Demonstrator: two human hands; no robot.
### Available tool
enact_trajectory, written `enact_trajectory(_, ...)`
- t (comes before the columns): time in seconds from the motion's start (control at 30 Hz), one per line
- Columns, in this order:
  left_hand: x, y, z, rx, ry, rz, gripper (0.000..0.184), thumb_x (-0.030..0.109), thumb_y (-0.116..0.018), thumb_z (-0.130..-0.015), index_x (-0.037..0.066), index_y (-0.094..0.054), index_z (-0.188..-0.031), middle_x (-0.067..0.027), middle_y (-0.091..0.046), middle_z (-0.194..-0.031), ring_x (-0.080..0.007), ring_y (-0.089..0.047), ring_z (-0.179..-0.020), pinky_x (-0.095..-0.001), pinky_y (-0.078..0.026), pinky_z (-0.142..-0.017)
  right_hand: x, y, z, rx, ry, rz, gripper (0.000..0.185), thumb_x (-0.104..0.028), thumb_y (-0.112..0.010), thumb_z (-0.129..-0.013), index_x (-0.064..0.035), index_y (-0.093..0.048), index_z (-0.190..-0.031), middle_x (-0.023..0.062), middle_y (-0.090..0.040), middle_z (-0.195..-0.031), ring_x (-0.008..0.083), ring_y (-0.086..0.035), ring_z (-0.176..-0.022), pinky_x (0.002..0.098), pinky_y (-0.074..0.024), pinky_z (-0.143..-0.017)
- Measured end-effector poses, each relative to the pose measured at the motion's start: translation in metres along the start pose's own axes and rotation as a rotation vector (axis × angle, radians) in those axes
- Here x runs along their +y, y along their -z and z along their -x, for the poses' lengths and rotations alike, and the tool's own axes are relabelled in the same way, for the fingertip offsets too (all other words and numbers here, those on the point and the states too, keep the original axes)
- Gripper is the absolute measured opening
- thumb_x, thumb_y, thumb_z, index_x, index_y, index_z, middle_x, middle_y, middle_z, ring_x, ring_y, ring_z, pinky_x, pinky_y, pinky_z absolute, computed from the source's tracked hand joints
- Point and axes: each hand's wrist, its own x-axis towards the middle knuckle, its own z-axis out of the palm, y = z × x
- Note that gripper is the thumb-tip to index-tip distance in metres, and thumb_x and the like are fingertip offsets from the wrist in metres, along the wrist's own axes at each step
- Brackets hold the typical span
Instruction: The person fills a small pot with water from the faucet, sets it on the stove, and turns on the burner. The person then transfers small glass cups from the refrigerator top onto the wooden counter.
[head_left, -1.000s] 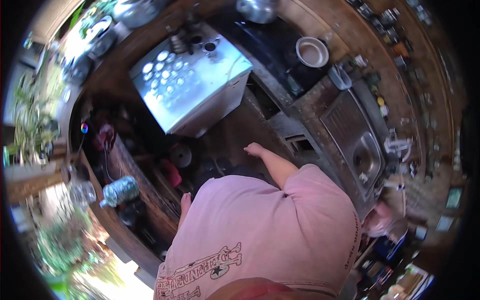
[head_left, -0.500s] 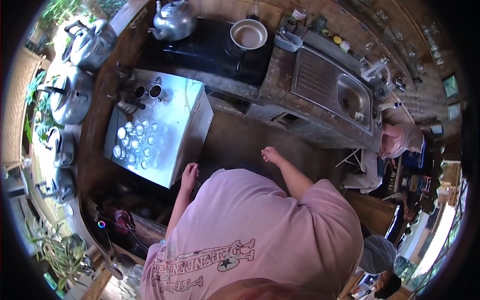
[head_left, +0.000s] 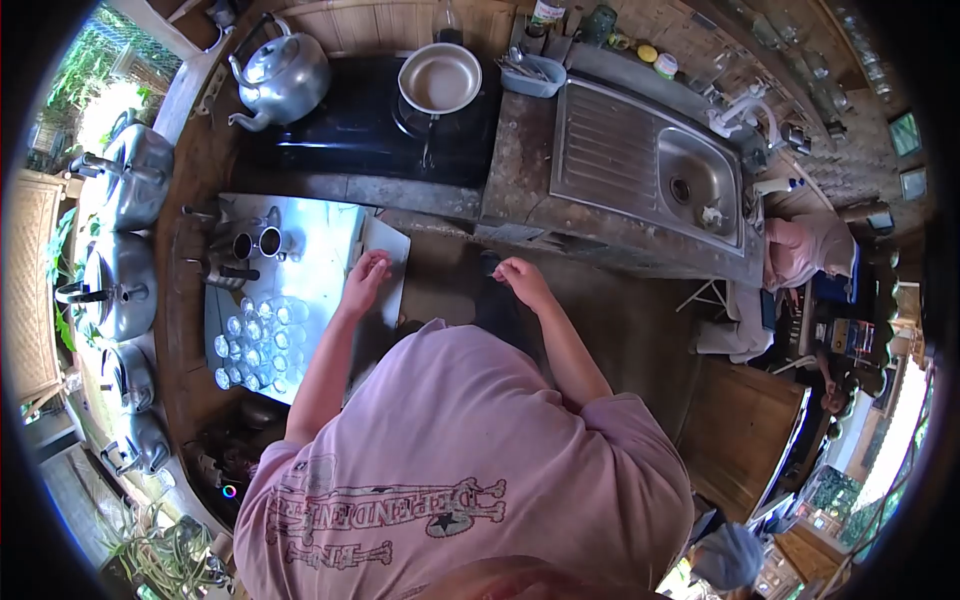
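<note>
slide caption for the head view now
Empty hands over the kitchen floor, between glasses and sink, pan on the stove

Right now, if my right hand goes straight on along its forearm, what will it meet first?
Your right hand would probably meet the ledge in front of the stove first. Its height against the ledge is unclear, so it may pass over.

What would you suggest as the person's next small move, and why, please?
I would probably ease the left hand over toward the grouped glasses. It seems to hold nothing and is by the edge of the white top that bears them, while the right hand, also seemingly empty, is farther away.
</note>
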Motion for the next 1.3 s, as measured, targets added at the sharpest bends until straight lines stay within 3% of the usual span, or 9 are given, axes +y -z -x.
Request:
enact_trajectory(0.33,0.056,-0.054,-0.133,0.193,0.029,-0.110,0.041,0.034,-0.059,-0.103,0.010,-0.053,-0.135,-0.0037,-0.064,-0.124,-0.0160,-0.063,-0.106,-0.0314,-0.048,-0.091,-0.048,0.077,-0.102,-0.222,0.131,0.023,0.024,-0.021,-0.058,-0.101,0.0005,-0.068,-0.099,0.0072,-0.073,-0.091,0.0142,-0.069,-0.090,0.0292,-0.0537,-0.083)
enact_trajectory(0.5,0.046,-0.063,-0.216,0.404,-0.150,-0.297,0.056,0.034,-0.067,-0.096,0.001,-0.050,-0.139,-0.0157,-0.064,-0.127,-0.0242,-0.063,-0.113,-0.0342,-0.048,-0.098,-0.084,0.095,-0.170,-0.364,0.196,0.123,0.021,-0.018,-0.055,-0.103,-0.0017,-0.068,-0.099,0.0058,-0.072,-0.093,0.0133,-0.067,-0.089,0.0286,-0.0527,-0.082)
enact_trajectory(0.63,0.048,-0.068,-0.252,0.464,-0.048,-0.413,0.067,0.037,-0.071,-0.092,0.001,-0.046,-0.143,-0.0191,-0.061,-0.134,-0.0249,-0.062,-0.118,-0.0337,-0.051,-0.095,-0.110,0.080,-0.232,-0.408,0.143,-0.033,0.021,-0.018,-0.055,-0.103,-0.0022,-0.068,-0.103,0.0061,-0.072,-0.097,0.0134,-0.067,-0.086,0.0283,-0.0531,-0.079)
enact_trajectory(0.73,0.083,-0.077,-0.253,0.396,0.121,-0.398,0.069,0.038,-0.073,-0.090,0.000,-0.048,-0.142,-0.0190,-0.064,-0.128,-0.0241,-0.066,-0.108,-0.0331,-0.054,-0.086,-0.128,0.057,-0.271,-0.414,0.052,-0.115,0.021,-0.019,-0.055,-0.103,-0.0029,-0.067,-0.108,0.0059,-0.071,-0.102,0.0134,-0.067,-0.083,0.0281,-0.0534,-0.077)
enact_trajectory(0.9,0.084,-0.078,-0.263,0.208,0.207,-0.269,0.044,0.034,-0.071,-0.091,0.002,-0.063,-0.120,-0.0063,-0.069,-0.092,-0.0148,-0.064,-0.078,-0.0298,-0.049,-0.065,-0.140,0.016,-0.300,-0.388,-0.073,-0.107,0.029,-0.030,-0.054,-0.103,-0.0061,-0.064,-0.115,0.0036,-0.070,-0.101,0.0123,-0.067,-0.080,0.0277,-0.0528,-0.069)
enact_trajectory(1.03,0.102,-0.101,-0.259,0.215,0.146,-0.054,0.024,0.028,-0.062,-0.096,0.005,-0.060,-0.103,-0.0026,-0.064,-0.081,-0.0111,-0.059,-0.067,-0.0272,-0.044,-0.057,-0.143,-0.002,-0.297,-0.417,-0.001,-0.108,0.030,-0.035,-0.055,-0.102,-0.0068,-0.064,-0.107,0.0041,-0.070,-0.090,0.0124,-0.068,-0.070,0.0277,-0.0514,-0.059)
enact_trajectory(1.1,0.109,-0.116,-0.257,0.257,0.160,0.033,0.023,0.026,-0.060,-0.098,0.005,-0.059,-0.106,-0.0033,-0.064,-0.081,-0.0111,-0.057,-0.065,-0.0268,-0.043,-0.055,-0.153,-0.004,-0.288,-0.353,0.040,-0.120,0.031,-0.034,-0.055,-0.102,-0.0046,-0.064,-0.098,0.0063,-0.069,-0.079,0.0149,-0.068,-0.064,0.0285,-0.0515,-0.055)
enact_trajectory(1.2,0.109,-0.125,-0.251,0.293,0.070,0.044,0.020,0.021,-0.053,-0.100,0.004,-0.056,-0.111,-0.0048,-0.063,-0.078,-0.0108,-0.053,-0.059,-0.0258,-0.040,-0.051,-0.145,-0.003,-0.293,-0.342,0.168,-0.107,0.033,-0.033,-0.057,-0.101,-0.0030,-0.068,-0.092,0.0079,-0.069,-0.075,0.0184,-0.069,-0.068,0.0342,-0.0522,-0.063)
enact_trajectory(1.3,0.112,-0.139,-0.233,0.312,-0.029,0.021,0.023,0.018,-0.053,-0.102,0.002,-0.053,-0.117,-0.0033,-0.062,-0.080,-0.0091,-0.051,-0.059,-0.0255,-0.041,-0.053,-0.141,0.009,-0.289,-0.371,0.312,0.045,0.030,-0.031,-0.060,-0.099,-0.0028,-0.070,-0.098,0.0098,-0.071,-0.078,0.0174,-0.068,-0.071,0.0351,-0.0523,-0.068)
